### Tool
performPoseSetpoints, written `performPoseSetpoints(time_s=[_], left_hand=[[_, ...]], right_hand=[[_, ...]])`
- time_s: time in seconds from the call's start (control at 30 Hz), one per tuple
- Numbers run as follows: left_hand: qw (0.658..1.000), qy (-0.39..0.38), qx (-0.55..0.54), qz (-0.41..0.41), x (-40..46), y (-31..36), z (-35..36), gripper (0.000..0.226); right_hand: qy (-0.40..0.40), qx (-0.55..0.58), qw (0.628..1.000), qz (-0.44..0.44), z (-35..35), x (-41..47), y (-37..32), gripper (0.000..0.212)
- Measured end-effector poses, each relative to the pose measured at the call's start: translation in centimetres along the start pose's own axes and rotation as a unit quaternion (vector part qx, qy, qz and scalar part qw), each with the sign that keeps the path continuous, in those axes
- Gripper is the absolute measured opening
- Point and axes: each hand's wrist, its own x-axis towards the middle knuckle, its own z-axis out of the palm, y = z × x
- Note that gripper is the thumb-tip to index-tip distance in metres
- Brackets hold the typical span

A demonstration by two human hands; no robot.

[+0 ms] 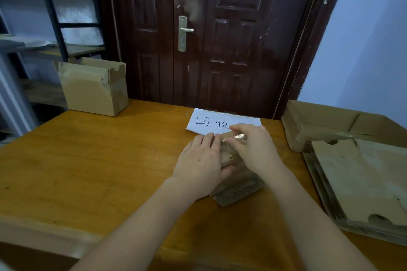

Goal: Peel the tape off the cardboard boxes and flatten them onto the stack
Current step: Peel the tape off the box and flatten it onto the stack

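A small cardboard box [240, 187] stands on the wooden table [99, 160] in front of me, its corrugated edge facing me. My left hand [200, 165] grips its left side, thumb underneath. My right hand [253, 149] lies over the top and pinches a shiny strip of clear tape [236, 137] at the box's far edge. A stack of flattened cardboard [363, 182] lies at the right of the table. Another open box [94, 88] stands at the far left corner.
A white paper sign [211, 122] with handwriting lies beyond the small box. A wide open carton [326, 123] sits at the far right, behind the stack. A dark wooden door [209, 35] rises behind the table, and metal shelves [55, 17] stand at the left.
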Motion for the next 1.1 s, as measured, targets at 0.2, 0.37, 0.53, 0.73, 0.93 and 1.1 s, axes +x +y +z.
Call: performPoseSetpoints(time_s=[0.2,0.37,0.53,0.73,0.93,1.1], left_hand=[[1.0,0.002,0.0,0.001,0.0,0.0,0.3,0.091],[1.0,0.009,0.006,0.001,0.1,-0.2,0.5,0.091],[1.0,0.016,0.009,0.001,0.0,-0.3,0.5,0.094],[1.0,0.021,-0.006,0.006,0.0,-0.3,0.4,0.09],[1.0,0.015,-0.001,0.006,0.1,-0.2,0.4,0.09],[1.0,0.016,0.006,0.004,0.0,-0.2,0.3,0.09]], right_hand=[[0.018,-0.028,0.999,0.033,1.0,-0.1,0.7,0.024],[0.048,-0.115,0.992,-0.023,0.6,0.1,0.3,0.025],[0.047,-0.082,0.993,-0.067,0.2,-0.3,0.6,0.025],[0.026,0.016,0.999,-0.025,0.0,-0.2,0.8,0.024],[0.006,-0.064,0.997,0.037,0.3,-0.4,1.3,0.032],[0.057,-0.102,0.993,0.021,0.8,0.3,1.0,0.018]])
